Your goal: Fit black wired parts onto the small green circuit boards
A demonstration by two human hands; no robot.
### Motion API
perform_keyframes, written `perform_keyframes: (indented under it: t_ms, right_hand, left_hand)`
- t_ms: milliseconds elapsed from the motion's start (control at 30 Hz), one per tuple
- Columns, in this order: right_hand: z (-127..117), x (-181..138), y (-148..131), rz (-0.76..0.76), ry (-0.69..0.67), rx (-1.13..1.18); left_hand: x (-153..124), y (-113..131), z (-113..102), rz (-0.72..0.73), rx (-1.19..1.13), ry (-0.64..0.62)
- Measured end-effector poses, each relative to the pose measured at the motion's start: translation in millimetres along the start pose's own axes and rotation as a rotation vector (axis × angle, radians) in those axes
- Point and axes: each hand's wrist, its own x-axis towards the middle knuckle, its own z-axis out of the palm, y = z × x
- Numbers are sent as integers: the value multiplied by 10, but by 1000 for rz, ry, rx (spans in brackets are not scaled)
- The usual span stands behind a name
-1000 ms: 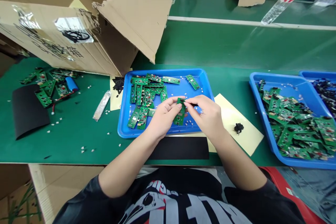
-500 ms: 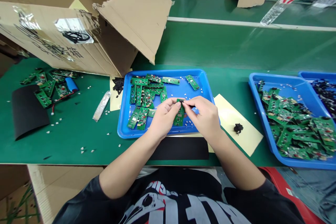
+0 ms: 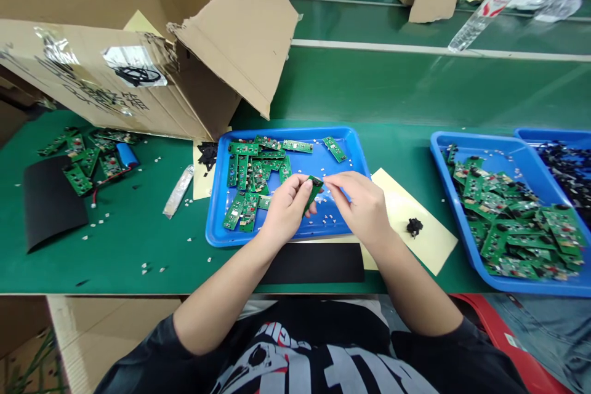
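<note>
Between the thumb and fingers of my left hand is a small green circuit board, tilted, with a dark part near its top end. My right hand is just right of it, thumb and index finger bent towards each other by the board's upper corner; whatever lies between those fingertips is too small to make out. Both hands are over the front right part of a blue tray. Inside that tray, several green circuit boards lie piled at the left, with tiny white bits scattered about.
A second blue tray full of circuit boards stands at the right, beside another tray of black parts. A black clump sits on yellow paper. A large cardboard box stands back left; a black sheet lies in front.
The circuit board in my left hand has turned and tilted. My right fingertips have come slightly away from its top end. The whole view has shifted a little.
</note>
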Motion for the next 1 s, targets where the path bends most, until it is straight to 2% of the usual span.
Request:
perform_keyframes:
  t_ms: [133,267,467,600,667,767,867,933,1000]
  right_hand:
    - [-46,25,54,-61,-41,-84]
    - [-44,29,87,-167,-25,-74]
    - [-28,15,86,-204,-65,27]
    - [-146,41,22,-175,-27,133]
    - [-240,52,9,-96,84,136]
    - [-403,65,82,91,440,156]
    - [-635,50,287,205,821,289]
    - [-831,11,460,243,935,480]
    - [-1004,-32,596,249,945,734]
  left_hand:
    - [28,10,-23,-19,52,-137]
    - [57,57,-88,-40,77,-256]
    - [18,101,-96,-35,212,-346]
    - [-40,62,-37,65,296,-342]
    - [-46,43,-49,154,335,-227]
    - [-28,37,-113,335,439,-67]
    - [-14,61,-168,546,557,-74]
    - [-19,81,-185,650,615,-89]
    - [-31,92,-189,731,647,-73]
